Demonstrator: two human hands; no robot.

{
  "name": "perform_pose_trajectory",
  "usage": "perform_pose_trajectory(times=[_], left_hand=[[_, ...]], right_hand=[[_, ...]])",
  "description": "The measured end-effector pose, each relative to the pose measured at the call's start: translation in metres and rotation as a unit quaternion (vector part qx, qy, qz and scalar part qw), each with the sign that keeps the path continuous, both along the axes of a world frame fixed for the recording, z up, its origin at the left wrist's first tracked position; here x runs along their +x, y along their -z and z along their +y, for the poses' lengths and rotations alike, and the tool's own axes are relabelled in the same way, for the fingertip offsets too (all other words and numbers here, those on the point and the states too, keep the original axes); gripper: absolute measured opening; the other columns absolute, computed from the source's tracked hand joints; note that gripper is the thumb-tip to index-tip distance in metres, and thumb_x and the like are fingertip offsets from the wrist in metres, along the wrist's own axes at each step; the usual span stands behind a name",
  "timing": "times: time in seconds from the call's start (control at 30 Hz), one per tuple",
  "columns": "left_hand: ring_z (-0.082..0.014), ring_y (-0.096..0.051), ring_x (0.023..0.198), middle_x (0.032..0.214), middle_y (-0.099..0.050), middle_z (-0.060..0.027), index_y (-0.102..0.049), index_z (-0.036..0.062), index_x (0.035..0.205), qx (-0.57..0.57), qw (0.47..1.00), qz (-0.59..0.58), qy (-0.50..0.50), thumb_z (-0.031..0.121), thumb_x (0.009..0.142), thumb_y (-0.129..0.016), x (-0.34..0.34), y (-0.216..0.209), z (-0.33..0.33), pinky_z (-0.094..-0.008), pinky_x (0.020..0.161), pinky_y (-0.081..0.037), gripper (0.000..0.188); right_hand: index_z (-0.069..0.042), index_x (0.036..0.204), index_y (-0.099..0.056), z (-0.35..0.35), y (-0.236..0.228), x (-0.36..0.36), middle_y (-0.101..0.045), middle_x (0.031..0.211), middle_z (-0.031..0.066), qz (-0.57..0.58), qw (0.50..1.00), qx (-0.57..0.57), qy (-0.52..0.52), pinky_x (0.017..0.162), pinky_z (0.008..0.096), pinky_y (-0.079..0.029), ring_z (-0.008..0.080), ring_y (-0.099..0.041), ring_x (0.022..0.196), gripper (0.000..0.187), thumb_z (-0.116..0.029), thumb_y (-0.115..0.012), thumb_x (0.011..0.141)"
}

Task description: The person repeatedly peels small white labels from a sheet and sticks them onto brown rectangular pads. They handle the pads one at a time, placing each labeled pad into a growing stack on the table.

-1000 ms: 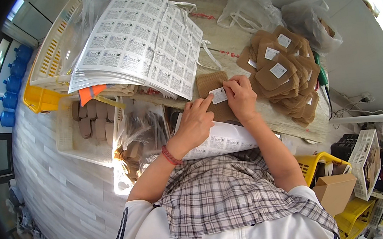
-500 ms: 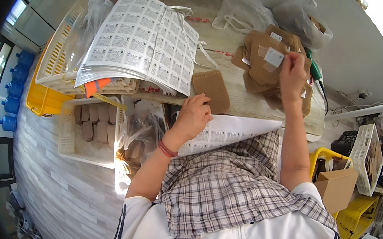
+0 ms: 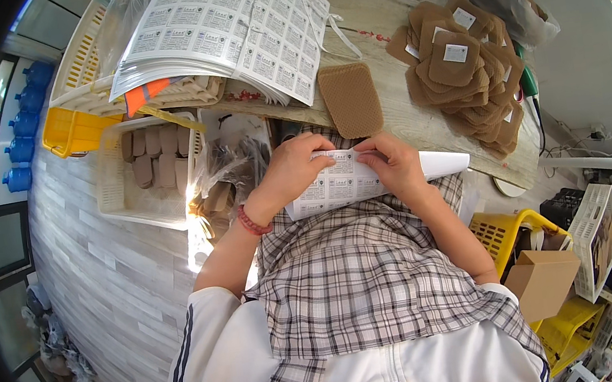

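A curled sheet of printed white labels (image 3: 344,186) lies over my lap at the table's front edge. My left hand (image 3: 295,168) grips its upper left part between thumb and fingers. My right hand (image 3: 394,164) pinches at a label along the sheet's top edge, close to my left fingertips. Just beyond the hands, one brown textured pad (image 3: 350,100) rests on the table with no label on its visible face. To the right sits a heap of similar brown pads (image 3: 451,63), several bearing a small white label (image 3: 456,53) on top.
A thick stack of label sheets (image 3: 216,33) tied with string rests at the far left over a cream basket (image 3: 84,62). Below stands a white crate (image 3: 108,182) of brown pieces. Plastic bags (image 3: 505,2) lie behind the heap; a yellow basket (image 3: 493,232) is at right.
My right hand has come back from the pad heap to the label sheet, leaving a labelled pad on top. My left hand has stayed at the sheet. The view has shifted slightly.
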State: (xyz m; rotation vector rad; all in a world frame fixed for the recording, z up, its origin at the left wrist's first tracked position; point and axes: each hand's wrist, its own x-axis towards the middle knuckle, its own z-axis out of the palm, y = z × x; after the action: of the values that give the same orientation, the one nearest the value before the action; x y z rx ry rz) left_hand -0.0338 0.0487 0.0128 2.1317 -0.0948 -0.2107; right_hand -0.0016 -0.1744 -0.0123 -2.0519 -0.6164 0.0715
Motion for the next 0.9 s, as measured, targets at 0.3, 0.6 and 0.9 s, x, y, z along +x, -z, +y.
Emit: perform_pose_trajectory(times=[0.3,0.6,0.9], left_hand=[[-0.0215,-0.065,0.073,0.082,-0.067,-0.0126,-0.069,-0.0025,0.091,-0.084,0.995,0.037,-0.029,0.010,0.081,-0.073,-0.009,0.012,0.004,-0.0341,0.067,-0.049,0.017],[-0.0135,-0.056,0.066,0.075,-0.064,-0.0075,-0.067,-0.0022,0.090,-0.127,0.988,0.077,-0.046,0.011,0.084,-0.072,-0.009,0.020,0.005,-0.0305,0.063,-0.046,0.015],[-0.0072,-0.058,0.075,0.080,-0.068,-0.0025,-0.068,-0.0015,0.093,-0.073,0.995,0.072,-0.020,0.012,0.088,-0.070,-0.008,0.012,0.010,-0.0260,0.068,-0.048,0.014]], right_hand=[[-0.010,0.089,-0.074,0.009,0.000,-0.009,-0.067,0.086,0.0037,-0.132,0.991,-0.028,0.009,0.070,0.0353,-0.052,0.0241,-0.065,0.081,0.014,-0.008,-0.078,0.076],[-0.009,0.089,-0.072,0.014,0.002,-0.016,-0.067,0.090,0.0019,-0.269,0.962,-0.054,0.005,0.071,0.0344,-0.051,0.0232,-0.065,0.081,0.018,-0.003,-0.077,0.072],[-0.006,0.088,-0.065,0.024,0.011,-0.021,-0.066,0.099,0.0071,-0.118,0.991,0.020,0.059,0.078,0.0379,-0.050,0.0284,-0.062,0.092,0.019,0.000,-0.075,0.073]])
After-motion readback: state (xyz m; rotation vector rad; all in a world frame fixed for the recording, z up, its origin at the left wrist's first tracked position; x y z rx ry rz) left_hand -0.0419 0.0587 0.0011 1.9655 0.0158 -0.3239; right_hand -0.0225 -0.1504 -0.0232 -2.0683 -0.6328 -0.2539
